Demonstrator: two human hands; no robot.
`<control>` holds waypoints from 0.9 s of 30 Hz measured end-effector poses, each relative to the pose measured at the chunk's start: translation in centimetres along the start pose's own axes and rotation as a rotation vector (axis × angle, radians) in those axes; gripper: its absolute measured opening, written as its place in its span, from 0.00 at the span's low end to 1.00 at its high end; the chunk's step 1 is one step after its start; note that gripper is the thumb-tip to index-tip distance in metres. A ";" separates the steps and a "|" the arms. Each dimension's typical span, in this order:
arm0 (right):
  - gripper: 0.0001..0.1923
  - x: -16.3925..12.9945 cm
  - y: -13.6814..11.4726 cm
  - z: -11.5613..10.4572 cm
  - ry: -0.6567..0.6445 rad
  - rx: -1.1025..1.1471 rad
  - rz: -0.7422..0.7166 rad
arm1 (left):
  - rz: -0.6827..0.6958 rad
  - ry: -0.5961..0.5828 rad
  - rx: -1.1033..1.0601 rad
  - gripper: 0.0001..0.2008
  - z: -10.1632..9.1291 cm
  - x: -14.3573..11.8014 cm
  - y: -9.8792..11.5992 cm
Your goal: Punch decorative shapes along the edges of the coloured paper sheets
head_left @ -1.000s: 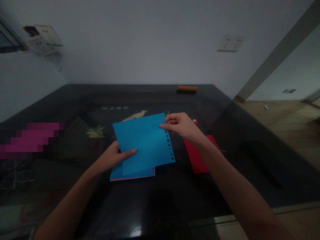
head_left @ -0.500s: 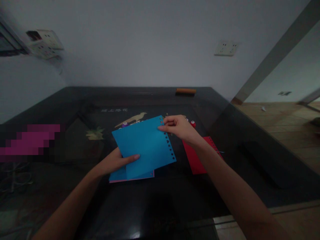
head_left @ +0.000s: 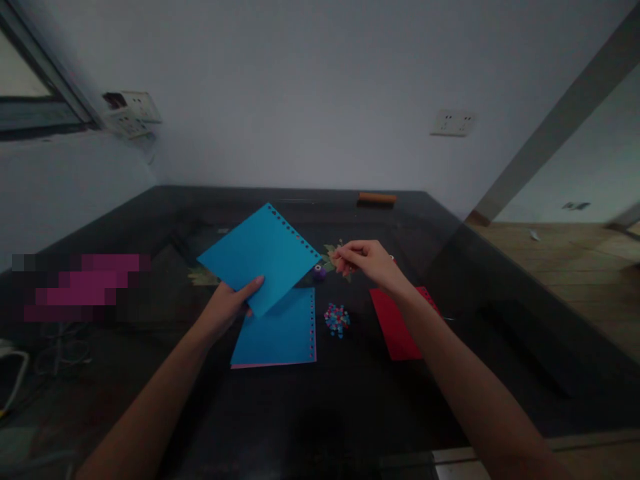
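Note:
My left hand (head_left: 227, 307) grips the near corner of a blue paper sheet (head_left: 257, 257) with a row of punched holes along its far right edge; the sheet is lifted and turned to the left. Under it a second blue sheet (head_left: 277, 330) with a pink sheet beneath lies flat on the dark glass table (head_left: 320, 413). My right hand (head_left: 363, 261) hovers to the right, its fingers pinched together near a small purple punch (head_left: 318, 271); whether it holds anything is unclear. A small heap of coloured paper bits (head_left: 337, 319) lies between the sheets and a red sheet (head_left: 400, 323).
A brown oblong object (head_left: 377, 198) lies at the table's far edge by the wall. A blurred pink patch (head_left: 83, 287) sits at the left, with cables (head_left: 20, 373) near the left front. Wall sockets (head_left: 453, 123) are above; wooden floor (head_left: 565, 253) is at right.
My right hand let go of the top blue sheet. My left hand swung that sheet up and to the left, uncovering the flat blue sheet, the purple punch and the heap of paper bits.

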State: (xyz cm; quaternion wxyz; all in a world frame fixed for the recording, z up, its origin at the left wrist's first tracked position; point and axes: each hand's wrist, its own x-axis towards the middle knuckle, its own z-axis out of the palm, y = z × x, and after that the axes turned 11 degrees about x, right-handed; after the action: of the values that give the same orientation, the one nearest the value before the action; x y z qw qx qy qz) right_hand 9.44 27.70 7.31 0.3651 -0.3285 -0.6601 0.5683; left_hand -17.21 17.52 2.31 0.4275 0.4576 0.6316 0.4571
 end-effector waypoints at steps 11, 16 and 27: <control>0.11 0.5 1.9 2.0 0.006 -0.129 0.009 | 0.123 0.120 -0.141 0.17 -1.0 0.3 1.3; 0.10 1.1 1.8 3.6 0.000 -0.182 0.007 | 0.126 0.139 -0.152 0.18 -1.0 0.1 1.5; 0.11 2.5 1.3 5.5 -0.015 -0.316 -0.021 | 0.158 0.062 -0.059 0.16 -1.1 0.0 1.3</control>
State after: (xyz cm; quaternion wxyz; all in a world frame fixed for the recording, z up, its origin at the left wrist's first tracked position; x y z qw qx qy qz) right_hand 3.50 27.23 5.79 0.3097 -0.3708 -0.7475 0.4558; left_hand -18.03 17.56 3.82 0.3836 0.4787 0.5927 0.5219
